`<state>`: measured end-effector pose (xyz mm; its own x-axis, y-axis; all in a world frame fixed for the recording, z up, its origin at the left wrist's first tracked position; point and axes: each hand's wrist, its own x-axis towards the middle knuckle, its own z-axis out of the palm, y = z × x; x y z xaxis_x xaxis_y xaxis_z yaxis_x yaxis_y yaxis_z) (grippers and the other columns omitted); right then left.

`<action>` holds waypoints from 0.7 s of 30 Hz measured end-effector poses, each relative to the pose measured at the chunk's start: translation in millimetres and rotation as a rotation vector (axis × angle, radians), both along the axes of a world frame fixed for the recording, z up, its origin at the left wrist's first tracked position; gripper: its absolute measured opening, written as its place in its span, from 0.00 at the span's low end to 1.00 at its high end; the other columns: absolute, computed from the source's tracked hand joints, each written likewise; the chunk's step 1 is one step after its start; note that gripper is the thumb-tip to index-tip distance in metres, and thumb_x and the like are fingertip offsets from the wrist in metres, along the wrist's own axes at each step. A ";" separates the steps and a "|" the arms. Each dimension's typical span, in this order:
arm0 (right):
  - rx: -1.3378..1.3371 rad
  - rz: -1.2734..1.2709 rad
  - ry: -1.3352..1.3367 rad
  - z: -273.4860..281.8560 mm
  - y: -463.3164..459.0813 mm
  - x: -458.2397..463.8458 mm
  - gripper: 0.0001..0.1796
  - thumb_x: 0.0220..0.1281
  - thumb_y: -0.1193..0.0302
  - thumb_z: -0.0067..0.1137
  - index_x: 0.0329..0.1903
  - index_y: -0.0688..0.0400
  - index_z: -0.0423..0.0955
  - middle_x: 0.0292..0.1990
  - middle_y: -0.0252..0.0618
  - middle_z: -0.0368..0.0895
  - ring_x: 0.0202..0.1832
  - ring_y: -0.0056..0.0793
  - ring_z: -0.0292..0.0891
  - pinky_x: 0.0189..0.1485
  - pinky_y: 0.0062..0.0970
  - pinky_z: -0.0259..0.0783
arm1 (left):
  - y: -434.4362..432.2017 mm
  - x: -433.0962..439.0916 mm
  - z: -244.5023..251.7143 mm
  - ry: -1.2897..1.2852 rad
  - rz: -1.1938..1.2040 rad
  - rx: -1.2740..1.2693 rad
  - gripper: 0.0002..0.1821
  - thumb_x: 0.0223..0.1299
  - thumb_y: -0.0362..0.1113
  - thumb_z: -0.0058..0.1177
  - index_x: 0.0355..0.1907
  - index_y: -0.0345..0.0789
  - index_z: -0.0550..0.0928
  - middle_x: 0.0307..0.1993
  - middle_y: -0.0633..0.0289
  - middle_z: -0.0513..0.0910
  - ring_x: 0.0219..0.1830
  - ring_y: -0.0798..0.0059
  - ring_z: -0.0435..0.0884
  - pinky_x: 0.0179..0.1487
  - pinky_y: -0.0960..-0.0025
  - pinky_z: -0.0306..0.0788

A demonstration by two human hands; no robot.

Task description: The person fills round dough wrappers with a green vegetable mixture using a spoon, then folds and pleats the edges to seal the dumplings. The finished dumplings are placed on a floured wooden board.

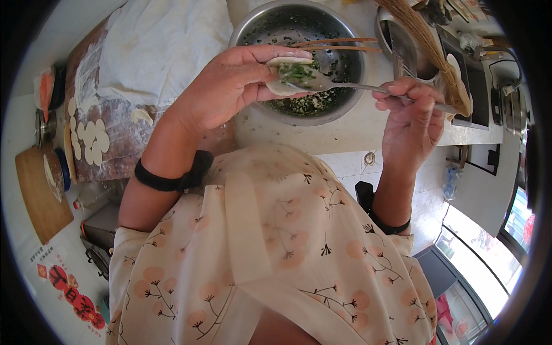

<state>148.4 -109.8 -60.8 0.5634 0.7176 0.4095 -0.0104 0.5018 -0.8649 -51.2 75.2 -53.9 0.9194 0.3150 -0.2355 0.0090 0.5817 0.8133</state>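
My left hand (235,82) cups a round dough wrapper (282,89) above the near left part of a steel bowl (241,39). Green chopped filling (297,72) lies on the wrapper and at the bowl of a metal spoon (321,82). The spoon's handle is in my right hand (409,103), pinched between thumb and fingers, to the right of the bowl. More chopped green filling (308,105) sits in the steel bowl. A pair of wooden chopsticks (340,44) reaches over its right rim; their left ends are hidden behind my left hand.
A floured wooden board (118,157) at left bears several flat dough rounds (89,136), a dough scrap (141,115) and a white cloth (159,47). A straw brush (424,47), a steel pan (381,21) and a cleaver (401,54) lie right of the bowl, near a sink (478,86).
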 end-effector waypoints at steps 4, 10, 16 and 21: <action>0.157 -0.132 0.189 -4.6 -0.6 12.5 0.14 0.76 0.64 0.44 0.45 0.63 0.70 0.40 0.54 0.80 0.35 0.45 0.83 0.35 0.32 0.82 | 5.0 -2.7 -1.9 -0.094 0.022 -0.055 0.23 0.68 0.23 0.40 0.65 0.21 0.66 0.62 0.50 0.73 0.61 0.59 0.77 0.67 0.60 0.72; 0.146 -0.206 0.222 -7.0 -4.6 17.6 0.15 0.76 0.62 0.45 0.44 0.62 0.72 0.40 0.52 0.82 0.33 0.40 0.83 0.31 0.26 0.80 | 7.0 -8.4 -4.6 -0.115 0.070 -0.055 0.20 0.69 0.24 0.42 0.63 0.22 0.69 0.59 0.48 0.75 0.60 0.60 0.77 0.68 0.59 0.70; 0.016 -0.192 0.328 -15.7 11.6 3.0 0.17 0.75 0.62 0.47 0.37 0.64 0.74 0.35 0.49 0.83 0.31 0.35 0.83 0.28 0.23 0.77 | 6.3 -8.0 -7.9 -0.095 0.059 -0.016 0.23 0.69 0.28 0.46 0.65 0.23 0.66 0.61 0.50 0.73 0.60 0.61 0.78 0.65 0.62 0.74; -0.048 -0.279 0.399 -23.7 17.6 5.4 0.15 0.75 0.63 0.48 0.39 0.64 0.74 0.36 0.48 0.82 0.31 0.35 0.82 0.29 0.23 0.77 | 9.5 -12.5 -10.3 -0.122 0.071 -0.033 0.25 0.69 0.30 0.48 0.65 0.23 0.65 0.62 0.50 0.73 0.59 0.61 0.78 0.64 0.63 0.75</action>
<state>153.9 -92.2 -84.5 0.8432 0.5295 0.0923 -0.2168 0.4922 -0.8431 -63.7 84.7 -64.3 0.9176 0.3740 -0.1345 -0.1307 0.6036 0.7865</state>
